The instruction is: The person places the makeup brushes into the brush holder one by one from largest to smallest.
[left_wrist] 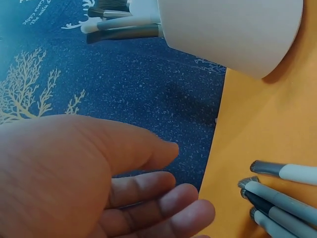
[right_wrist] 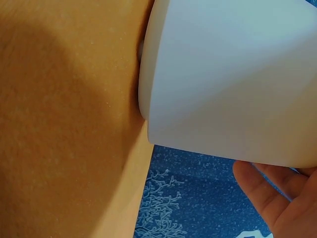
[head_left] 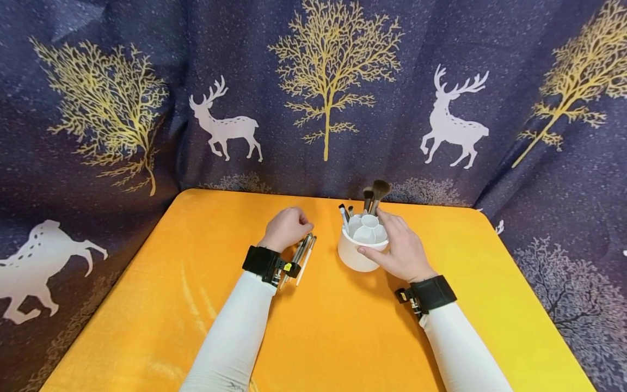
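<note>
Loose brushes [head_left: 306, 262] are seen on the orange table [head_left: 338, 337], bristle ends farther off, just beside the left hand [head_left: 286, 227], whose fingers are loosely bent with nothing held. Each brush is probably best pinched singly by its handle, so that the bristles are spared, with the white holder [head_left: 358, 259] steadied. That holder, upright on the table with further brushes [head_left: 380, 189] inside, is gripped near its rim by the right hand [head_left: 405, 246]. No brand is seen; lettering [left_wrist: 39, 11] on the backdrop [left_wrist: 133, 99] cannot be read reliably.
</note>
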Demonstrator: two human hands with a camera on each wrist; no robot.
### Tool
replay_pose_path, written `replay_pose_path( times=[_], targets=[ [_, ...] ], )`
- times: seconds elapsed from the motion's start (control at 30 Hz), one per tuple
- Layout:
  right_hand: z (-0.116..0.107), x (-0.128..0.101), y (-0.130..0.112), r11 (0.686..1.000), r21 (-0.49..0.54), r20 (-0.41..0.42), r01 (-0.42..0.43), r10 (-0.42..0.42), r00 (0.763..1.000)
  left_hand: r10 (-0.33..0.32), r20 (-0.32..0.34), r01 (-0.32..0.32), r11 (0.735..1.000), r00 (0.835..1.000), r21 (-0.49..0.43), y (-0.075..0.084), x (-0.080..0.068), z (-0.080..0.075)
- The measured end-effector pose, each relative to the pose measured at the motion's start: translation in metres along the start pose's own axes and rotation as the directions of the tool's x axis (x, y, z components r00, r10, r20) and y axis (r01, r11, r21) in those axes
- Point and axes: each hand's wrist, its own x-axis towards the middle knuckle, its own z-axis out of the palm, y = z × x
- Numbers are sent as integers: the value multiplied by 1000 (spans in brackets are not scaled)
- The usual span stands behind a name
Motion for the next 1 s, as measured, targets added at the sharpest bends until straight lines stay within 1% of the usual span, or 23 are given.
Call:
replay_pose_path(
  times=[0.17, 0.3, 0.57, 0.83, 1.0],
  targets=[
    [0, 1, 1, 1000, -1, -5, 7, -7, 1000, -10, 43, 10, 1000, 999, 0, 0, -1, -1],
    [0, 1, 1, 1000, 2, -4, 8, -8, 1000, -39, 81, 38, 999, 996, 23, -1, 0, 0],
    [-1, 1, 2, 1000, 4, -3, 10, -10, 1000, -114, 172, 102, 992, 978, 73, -3, 3, 3],
    [-1, 0, 2, 1000, 2, 0, 9, -9, 1000, -141, 234, 120, 987, 962, 102, -6, 3, 5],
    [-1, 0, 2, 1000, 7, 2, 12, -12, 1000, -136, 256, 113, 988, 957, 103, -6, 1, 3]
  ],
)
